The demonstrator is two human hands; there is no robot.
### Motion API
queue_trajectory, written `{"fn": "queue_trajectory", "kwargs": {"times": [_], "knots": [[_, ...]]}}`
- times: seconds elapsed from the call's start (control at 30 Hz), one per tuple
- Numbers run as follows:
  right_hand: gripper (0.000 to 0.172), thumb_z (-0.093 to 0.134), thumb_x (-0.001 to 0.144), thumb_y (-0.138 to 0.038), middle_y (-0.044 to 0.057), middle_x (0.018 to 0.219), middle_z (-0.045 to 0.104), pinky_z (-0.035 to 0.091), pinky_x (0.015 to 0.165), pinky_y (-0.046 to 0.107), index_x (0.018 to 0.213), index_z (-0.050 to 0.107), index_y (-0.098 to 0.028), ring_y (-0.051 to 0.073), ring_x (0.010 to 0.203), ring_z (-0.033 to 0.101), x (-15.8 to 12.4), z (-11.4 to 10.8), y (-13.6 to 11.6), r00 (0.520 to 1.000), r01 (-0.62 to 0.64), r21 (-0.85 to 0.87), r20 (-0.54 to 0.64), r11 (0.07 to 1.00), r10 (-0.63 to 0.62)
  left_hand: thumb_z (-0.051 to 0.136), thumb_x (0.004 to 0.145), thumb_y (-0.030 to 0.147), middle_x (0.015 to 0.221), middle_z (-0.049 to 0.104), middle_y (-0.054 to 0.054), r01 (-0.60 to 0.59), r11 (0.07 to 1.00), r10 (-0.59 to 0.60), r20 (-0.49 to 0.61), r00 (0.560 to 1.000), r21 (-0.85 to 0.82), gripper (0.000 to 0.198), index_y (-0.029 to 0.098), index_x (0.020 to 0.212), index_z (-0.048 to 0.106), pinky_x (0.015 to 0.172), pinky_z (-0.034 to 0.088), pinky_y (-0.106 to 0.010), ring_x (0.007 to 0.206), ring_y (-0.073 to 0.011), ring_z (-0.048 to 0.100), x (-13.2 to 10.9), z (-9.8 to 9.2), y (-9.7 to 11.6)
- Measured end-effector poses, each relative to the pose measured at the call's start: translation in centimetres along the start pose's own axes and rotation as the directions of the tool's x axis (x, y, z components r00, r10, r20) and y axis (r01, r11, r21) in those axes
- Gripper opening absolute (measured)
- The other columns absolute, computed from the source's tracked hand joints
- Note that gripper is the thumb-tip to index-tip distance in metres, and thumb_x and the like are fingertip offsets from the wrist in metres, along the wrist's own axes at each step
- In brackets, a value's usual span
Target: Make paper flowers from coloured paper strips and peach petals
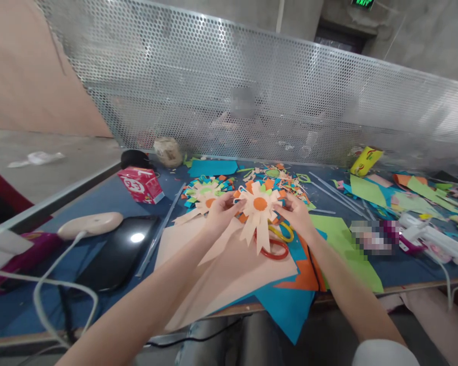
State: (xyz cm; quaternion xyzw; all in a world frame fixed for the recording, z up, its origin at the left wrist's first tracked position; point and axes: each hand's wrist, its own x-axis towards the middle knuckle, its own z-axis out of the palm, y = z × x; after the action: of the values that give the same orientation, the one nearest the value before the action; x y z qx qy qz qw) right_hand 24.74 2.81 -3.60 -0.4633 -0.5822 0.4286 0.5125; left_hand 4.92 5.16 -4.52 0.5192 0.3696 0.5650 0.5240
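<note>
Between my two hands is a paper rosette of cream, orange and green strips, with an orange disc in its middle and cream tails hanging down. My left hand grips its left edge, fingers closed. At the right edge, the fingers of my right hand pinch it too. Below the rosette lie scissors with a red handle and a yellow handle, their blades hidden. A similar finished-looking paper flower rests just left and behind. Cream paper sheets spread under my hands.
A pink box, a black phone and a glue gun's white cable are at left. Green paper lies right. Paper scraps lie behind. A yellow can stands tilted near the perforated metal screen. Clear glue sticks lie right.
</note>
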Motion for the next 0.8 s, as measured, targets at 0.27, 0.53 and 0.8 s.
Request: {"fn": "queue_trajectory", "kwargs": {"times": [0.27,0.53,0.8], "knots": [[0.035,0.071,0.062,-0.044,0.000,0.073,0.064,0.053,0.042,0.028,0.078,0.051,-0.022,0.014,0.050,0.058,0.52,-0.37,0.80,0.999,0.032,-0.032,-0.039,0.999,-0.033,0.076,0.053,0.046,0.075,0.068,-0.002,-0.016,1.000,0.016,-0.001,1.000,0.004,0.046,0.015,0.085,0.065,0.061,0.047,-0.023,0.064,-0.0125,0.059,-0.19,0.16,0.44],[0.034,0.072,0.062,-0.042,-0.004,0.065,0.058,0.051,0.038,0.025,0.079,0.051,-0.022,0.011,0.045,0.054,0.06,-0.01,0.07,0.999,0.038,0.026,0.013,0.999,-0.038,0.073,0.058,0.047,0.064,0.064,0.000,-0.084,0.994,0.090,-0.087,0.992,0.072,0.036,0.015,0.072,0.065,0.054,0.046,-0.021,0.058,-0.0111,0.057,0.02,-0.38,0.21],[0.039,0.068,0.064,-0.045,0.000,0.079,0.061,0.055,0.038,0.031,0.092,0.053,-0.022,0.016,0.053,0.062,0.38,-0.40,0.26,0.997,-0.077,0.121,0.033,0.990,0.074,0.075,0.055,0.044,0.058,0.059,0.002,-0.038,0.999,0.038,-0.099,0.994,0.000,0.039,0.015,0.077,0.063,0.048,0.042,-0.020,0.051,-0.0089,0.053,0.21,-0.43,0.13]]}}
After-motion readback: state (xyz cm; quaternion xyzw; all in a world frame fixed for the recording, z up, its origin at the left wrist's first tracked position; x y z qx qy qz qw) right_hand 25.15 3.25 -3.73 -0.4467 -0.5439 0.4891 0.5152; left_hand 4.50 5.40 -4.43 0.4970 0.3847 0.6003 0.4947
